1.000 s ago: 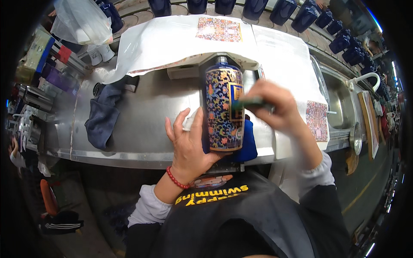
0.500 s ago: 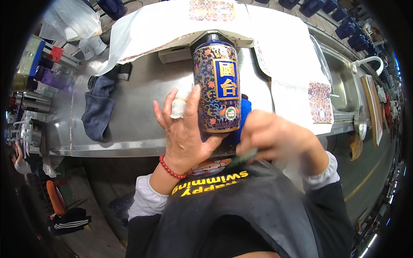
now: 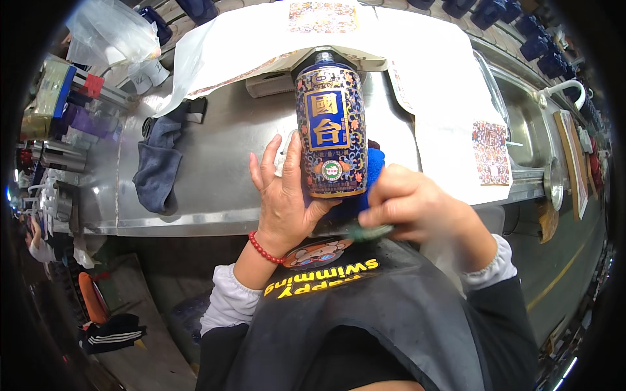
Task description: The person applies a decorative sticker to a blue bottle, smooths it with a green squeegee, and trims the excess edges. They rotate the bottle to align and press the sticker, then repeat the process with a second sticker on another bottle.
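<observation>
A dark blue liquor bottle [image 3: 332,130] with colourful floral decoration and a gold-framed blue label lies along the worktop, its neck pointing away from me. My left hand [image 3: 283,192] supports it from the left, thumb across the base and fingers along the side. White wrapping covers part of one finger, and red beads circle the wrist. To the right of the base, my right hand [image 3: 411,205] is closed on a small dark green thing [image 3: 370,232]; motion blur hides its exact kind. A bright blue cloth [image 3: 373,171] shows beside and beneath the bottle's lower right side.
White sheets [image 3: 450,72] with patterned print cover the back and right of the steel worktop [image 3: 215,156]. A grey-blue cloth [image 3: 158,169] lies at left. A sink [image 3: 525,124] with a white tap is at right. Dark blue bottles [image 3: 551,55] stand at the far right.
The bottle has rolled about its length, so its label now faces further left. My left fingers have shifted along its side. The green thing in my right hand has changed angle.
</observation>
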`<state>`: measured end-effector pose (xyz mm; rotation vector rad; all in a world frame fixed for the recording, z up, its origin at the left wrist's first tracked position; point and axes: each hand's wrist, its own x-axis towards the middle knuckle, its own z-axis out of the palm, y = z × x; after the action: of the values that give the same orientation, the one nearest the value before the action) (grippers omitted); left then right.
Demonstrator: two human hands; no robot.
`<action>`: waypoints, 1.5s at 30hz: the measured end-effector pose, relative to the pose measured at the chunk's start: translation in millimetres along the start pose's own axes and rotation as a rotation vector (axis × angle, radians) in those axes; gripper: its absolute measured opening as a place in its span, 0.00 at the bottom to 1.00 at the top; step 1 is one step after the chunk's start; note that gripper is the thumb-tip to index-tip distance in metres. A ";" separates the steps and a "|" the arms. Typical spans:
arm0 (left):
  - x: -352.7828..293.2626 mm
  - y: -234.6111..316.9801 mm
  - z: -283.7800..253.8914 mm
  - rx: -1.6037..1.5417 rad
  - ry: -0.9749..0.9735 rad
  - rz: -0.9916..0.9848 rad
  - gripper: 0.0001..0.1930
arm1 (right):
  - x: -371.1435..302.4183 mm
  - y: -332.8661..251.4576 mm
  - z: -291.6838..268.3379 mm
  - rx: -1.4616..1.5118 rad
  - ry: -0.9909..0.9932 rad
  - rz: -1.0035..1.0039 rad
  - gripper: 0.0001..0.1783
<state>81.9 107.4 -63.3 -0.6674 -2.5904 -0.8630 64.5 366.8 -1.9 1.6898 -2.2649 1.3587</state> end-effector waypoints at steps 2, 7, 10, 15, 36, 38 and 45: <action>-0.2 0.1 0.9 -0.007 -0.003 0.002 0.55 | -1.0 -0.3 0.1 0.087 0.079 0.165 0.18; -1.0 -2.9 -7.7 -0.113 -0.054 -0.016 0.53 | -0.1 -3.2 4.6 -0.149 0.118 0.070 0.19; -1.5 -6.5 -8.0 -0.523 -0.048 -0.073 0.48 | -2.9 -5.7 3.1 0.054 0.054 0.172 0.16; -5.4 -5.7 0.7 -0.448 -0.053 -0.124 0.44 | -1.4 1.1 1.1 0.061 0.199 0.401 0.10; 13.7 16.2 -13.6 0.118 0.057 0.094 0.55 | 66.5 20.0 -10.2 -0.138 0.769 0.789 0.18; 13.8 16.9 -15.0 0.088 0.020 0.052 0.56 | 67.9 22.0 -10.6 0.099 0.788 0.801 0.18; 17.2 16.2 -19.0 0.096 -0.062 0.070 0.59 | 74.1 27.6 -15.2 -0.039 0.809 0.731 0.16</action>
<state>79.0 112.5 -33.6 -0.7638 -2.6272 -0.7017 4.9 320.0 25.3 0.1240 -2.3451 1.6342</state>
